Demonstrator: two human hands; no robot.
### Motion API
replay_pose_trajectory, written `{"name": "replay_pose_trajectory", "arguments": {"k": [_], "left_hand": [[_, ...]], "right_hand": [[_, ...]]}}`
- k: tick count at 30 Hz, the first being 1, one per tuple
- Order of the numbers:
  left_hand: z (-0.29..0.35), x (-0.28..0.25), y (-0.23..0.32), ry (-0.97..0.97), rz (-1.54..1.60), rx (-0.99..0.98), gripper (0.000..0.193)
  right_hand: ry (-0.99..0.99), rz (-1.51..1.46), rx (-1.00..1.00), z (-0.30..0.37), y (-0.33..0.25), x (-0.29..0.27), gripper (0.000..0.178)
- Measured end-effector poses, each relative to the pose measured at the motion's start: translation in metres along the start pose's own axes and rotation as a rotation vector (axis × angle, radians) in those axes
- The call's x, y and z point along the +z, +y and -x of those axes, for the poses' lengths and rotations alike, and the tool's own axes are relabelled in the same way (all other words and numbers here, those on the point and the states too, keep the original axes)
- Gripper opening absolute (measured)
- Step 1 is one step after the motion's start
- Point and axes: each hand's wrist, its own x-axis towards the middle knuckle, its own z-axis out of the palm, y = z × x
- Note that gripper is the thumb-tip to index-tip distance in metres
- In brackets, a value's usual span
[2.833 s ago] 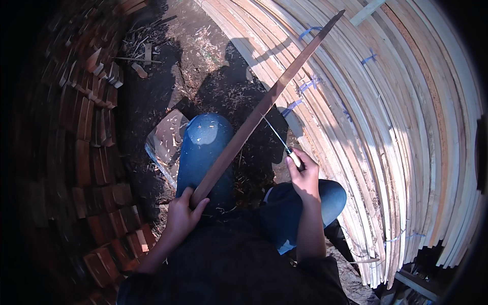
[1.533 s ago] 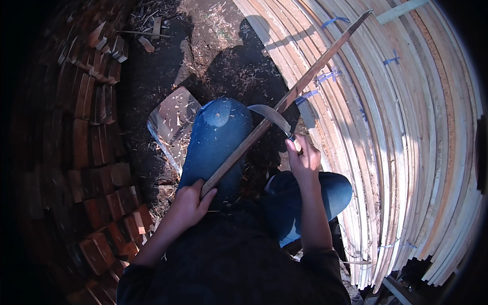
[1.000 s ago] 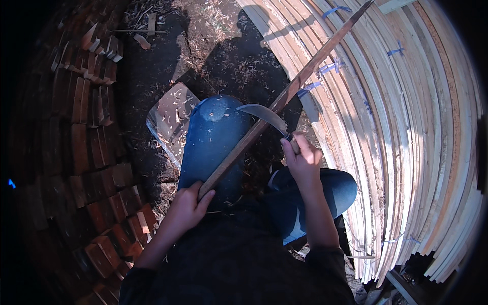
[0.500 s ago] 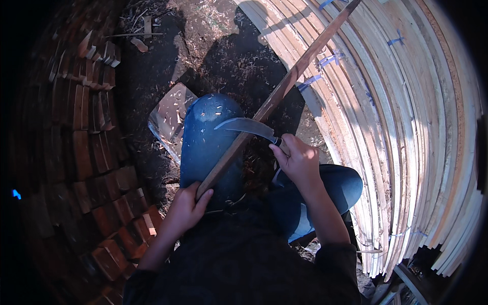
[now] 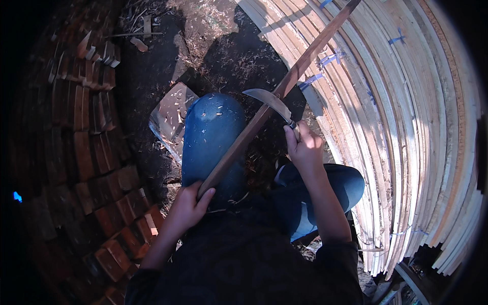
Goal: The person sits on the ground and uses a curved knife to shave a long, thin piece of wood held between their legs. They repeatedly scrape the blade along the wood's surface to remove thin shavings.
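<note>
My left hand grips the near end of a long brown wooden strip. The strip slants up and to the right, past my knee and over the pale stacked strips. In my right hand is a sickle-shaped knife, closed in my fingers by its short handle. Its curved grey blade lies across the strip a little beyond my knee, the tip pointing left. Small shavings dot my blue trouser leg.
Long pale wooden strips, bundled with blue ties, fill the right side. Stacked reddish-brown wood pieces stand at the left. A flat sheet-like piece lies beside my knee. Shavings litter the dark ground.
My right hand has moved the knife up and away along the strip, toward its far end. My left hand keeps its hold near my body.
</note>
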Motion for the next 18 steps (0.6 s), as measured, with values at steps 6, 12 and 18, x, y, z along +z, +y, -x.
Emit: {"name": "replay_pose_trajectory", "arguments": {"k": [6,12,18], "left_hand": [[0.004,0.002,-0.005,0.030,-0.004,0.016,0.034],[0.001,0.002,-0.004,0.054,-0.009,0.022,0.032],[-0.001,0.001,0.001,0.022,-0.009,-0.022,0.032]], "right_hand": [[-0.082,0.130,0.011,-0.022,0.003,-0.016,0.032],[-0.194,-0.049,0.031,-0.010,-0.025,-0.016,0.026],[-0.022,0.159,-0.153,-0.039,0.023,-0.002,0.033]]}}
